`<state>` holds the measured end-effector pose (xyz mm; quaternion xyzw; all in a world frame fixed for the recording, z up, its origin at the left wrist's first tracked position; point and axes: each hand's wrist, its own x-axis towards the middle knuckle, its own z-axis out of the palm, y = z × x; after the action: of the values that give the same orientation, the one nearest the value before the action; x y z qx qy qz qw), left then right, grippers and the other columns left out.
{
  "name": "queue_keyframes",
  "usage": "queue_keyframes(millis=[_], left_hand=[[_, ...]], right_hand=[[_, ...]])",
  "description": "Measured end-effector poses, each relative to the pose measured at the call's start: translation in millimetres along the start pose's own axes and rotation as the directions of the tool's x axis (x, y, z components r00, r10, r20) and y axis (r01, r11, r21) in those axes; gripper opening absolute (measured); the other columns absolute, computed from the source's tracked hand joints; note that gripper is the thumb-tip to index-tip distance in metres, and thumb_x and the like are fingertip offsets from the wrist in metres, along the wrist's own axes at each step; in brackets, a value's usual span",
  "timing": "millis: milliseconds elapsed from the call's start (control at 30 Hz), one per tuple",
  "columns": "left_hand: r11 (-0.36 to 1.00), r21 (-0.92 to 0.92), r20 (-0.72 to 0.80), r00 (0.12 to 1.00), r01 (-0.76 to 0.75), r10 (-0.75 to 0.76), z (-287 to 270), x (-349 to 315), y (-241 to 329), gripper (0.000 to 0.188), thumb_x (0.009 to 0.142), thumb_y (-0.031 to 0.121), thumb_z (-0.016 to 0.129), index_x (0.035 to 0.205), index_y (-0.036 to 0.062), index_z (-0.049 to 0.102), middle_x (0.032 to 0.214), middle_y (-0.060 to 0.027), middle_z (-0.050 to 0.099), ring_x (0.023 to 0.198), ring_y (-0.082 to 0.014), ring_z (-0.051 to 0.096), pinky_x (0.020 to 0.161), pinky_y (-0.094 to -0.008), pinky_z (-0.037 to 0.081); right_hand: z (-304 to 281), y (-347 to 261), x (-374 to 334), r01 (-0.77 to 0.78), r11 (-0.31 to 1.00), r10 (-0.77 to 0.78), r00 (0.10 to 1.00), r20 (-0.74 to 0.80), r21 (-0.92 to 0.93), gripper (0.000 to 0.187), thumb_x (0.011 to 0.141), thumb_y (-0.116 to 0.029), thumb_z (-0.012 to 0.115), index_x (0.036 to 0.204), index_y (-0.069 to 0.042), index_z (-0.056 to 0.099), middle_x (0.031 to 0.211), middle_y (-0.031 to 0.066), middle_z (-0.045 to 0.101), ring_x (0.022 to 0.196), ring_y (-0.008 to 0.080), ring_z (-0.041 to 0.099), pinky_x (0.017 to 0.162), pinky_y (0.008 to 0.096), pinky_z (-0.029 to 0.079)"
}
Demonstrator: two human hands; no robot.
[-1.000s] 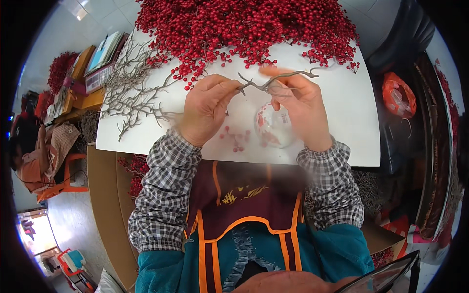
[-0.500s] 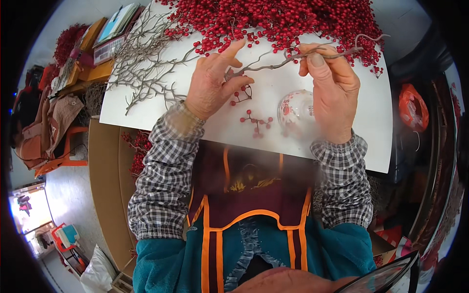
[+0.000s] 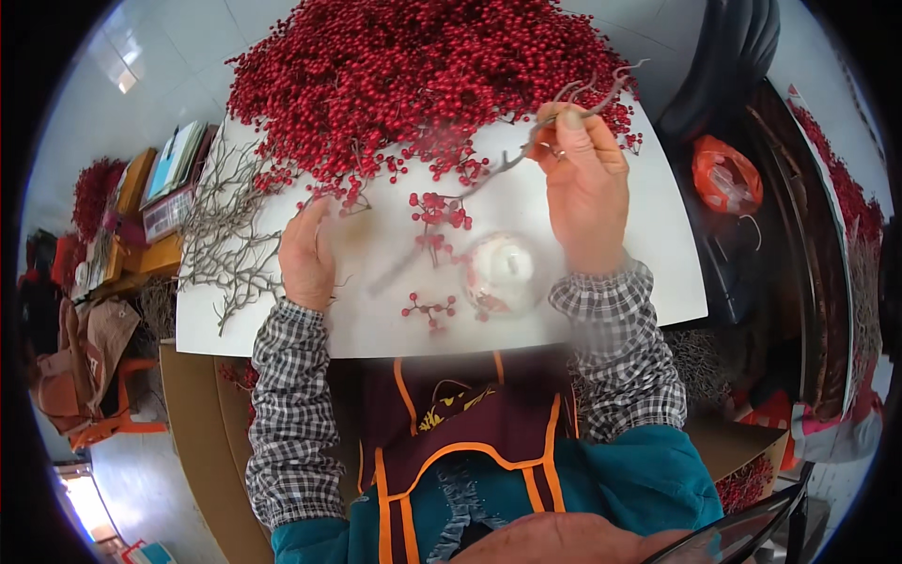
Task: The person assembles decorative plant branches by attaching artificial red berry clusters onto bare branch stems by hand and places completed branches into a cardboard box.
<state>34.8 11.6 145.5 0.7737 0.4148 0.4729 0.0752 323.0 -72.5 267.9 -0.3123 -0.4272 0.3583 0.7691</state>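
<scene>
My right hand [image 3: 590, 193] pinches a brown twisted branch [image 3: 507, 164] over the right half of the white table [image 3: 601, 320]. At the branch's lower left end hangs a cluster of red berries [image 3: 440, 211]. My left hand [image 3: 307, 258] is at the front left edge of a big heap of red berry sprigs [image 3: 404, 85], fingers bent together at the berries. What they grip, if anything, is too blurred to make out. Below the branch stands a round whitish container [image 3: 503, 273] with red print. Left of it lies a small loose berry sprig [image 3: 429, 308].
Bare grey branches [image 3: 221, 226] are piled on the table's left side. Beyond them are wooden pieces and stacked books [image 3: 174, 169]. A red plastic bag [image 3: 726, 176] hangs right of the table. A cardboard box [image 3: 202, 423] stands below the front left edge.
My left hand has let go of the branch's left end and moved left to the berry heap. My right hand still holds the branch, now with red berries at its lower end. The view has shifted.
</scene>
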Motion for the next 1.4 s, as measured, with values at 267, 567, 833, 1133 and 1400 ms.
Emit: queue_keyframes(millis=[267,567,833,1133,1400], left_hand=[[0.995,-0.033,-0.009,0.995,-0.099,0.099,-9,14,76,0.031,0.089,0.004,0.062,0.12,0.0017,0.06,0.11,-0.0135,0.066,0.099,-0.0243,0.062,0.086,-0.0338,0.048],[0.982,-0.187,0.097,0.994,-0.021,0.04,-15,27,113,0.026,0.086,0.006,0.067,0.112,0.0023,0.065,0.091,-0.0099,0.068,0.079,-0.0164,0.063,0.071,-0.0279,0.049],[0.992,0.126,0.316,0.946,0.031,-0.07,37,12,71,0.032,0.081,0.024,0.075,0.103,0.0024,0.067,0.083,-0.0096,0.064,0.071,-0.0206,0.06,0.063,-0.0331,0.049],[0.96,-0.112,0.346,0.915,0.257,-0.205,48,6,65,0.017,0.085,0.011,0.069,0.098,0.001,0.068,0.082,-0.0067,0.067,0.07,-0.0118,0.061,0.062,-0.0258,0.047],[0.332,-0.653,0.548,0.728,0.68,-0.413,5,8,43,0.013,0.095,0.011,0.059,0.103,0.0024,0.063,0.078,-0.0019,0.065,0.067,-0.0082,0.058,0.062,-0.0225,0.047]], right_hand=[[3,2,-10,-0.017,0.997,0.016,1.0,0.016,0.077,0.027,0.098,-0.025,0.057,0.101,0.001,0.061,0.091,0.0059,0.065,0.079,0.0131,0.058,0.078,0.0287,0.048],[-17,-48,-28,-0.112,0.977,0.137,0.981,0.134,-0.18,0.018,0.097,-0.021,0.058,0.098,-0.003,0.061,0.072,-0.0031,0.052,0.058,0.0011,0.042,0.05,0.0174,0.035],[-67,-23,-64,-0.294,0.744,0.347,0.938,-0.03,-0.6,0.016,0.09,-0.016,0.069,0.089,-0.001,0.065,0.069,-0.0084,0.05,0.063,-0.0006,0.04,0.057,0.0165,0.03],[-70,-6,-81,-0.388,0.765,0.418,0.906,-0.063,-0.514,0.016,0.089,-0.015,0.07,0.09,0.001,0.066,0.078,-0.0031,0.061,0.072,0.0033,0.049,0.067,0.019,0.038],[-85,5,-80,-0.458,0.768,0.423,0.888,-0.183,-0.447,0.017,0.089,-0.017,0.07,0.087,-0.001,0.066,0.07,-0.0064,0.053,0.061,0.0018,0.04,0.056,0.0172,0.031]])
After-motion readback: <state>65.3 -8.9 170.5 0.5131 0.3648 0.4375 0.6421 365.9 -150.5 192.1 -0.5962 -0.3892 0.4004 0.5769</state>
